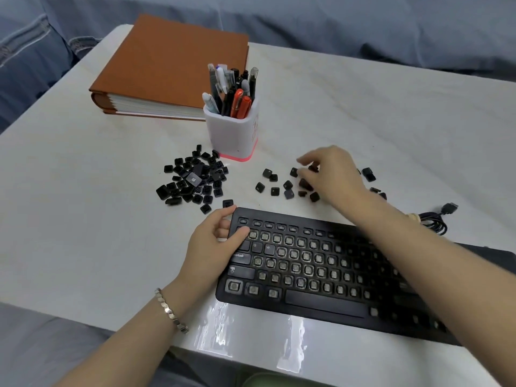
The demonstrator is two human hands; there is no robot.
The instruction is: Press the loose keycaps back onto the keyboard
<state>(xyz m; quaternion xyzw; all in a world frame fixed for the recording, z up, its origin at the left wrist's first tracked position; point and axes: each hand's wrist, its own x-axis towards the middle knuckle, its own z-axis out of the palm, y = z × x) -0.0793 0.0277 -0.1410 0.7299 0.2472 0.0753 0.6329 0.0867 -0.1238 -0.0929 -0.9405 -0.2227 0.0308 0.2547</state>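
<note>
Progress: early, by my reading. On the keyboard (321, 263) I see only a handful of caps seated: Q (255, 245), W (268, 247), the wide keys down its left edge and the space bar (324, 301).
Outstanding: nearly every other position shows a bare switch.
Loose stock: a heaped pile of keycaps (192, 180) lies on the table (391, 107) just beside the pen cup (231, 129). The scattered keycaps (275, 191) lie behind the keyboard's far edge.
Left hand (215, 241): grips the keyboard's far left corner, thumb laid on top by the upper rows and fingers curled round the edge. I judge it is steadying the board.
Right hand (329, 171): reaches over the keyboard to the scattered keycaps, fingers bent down among them. Motion blur prevents me from telling whether it pinches a cap or merely touches them.
</note>
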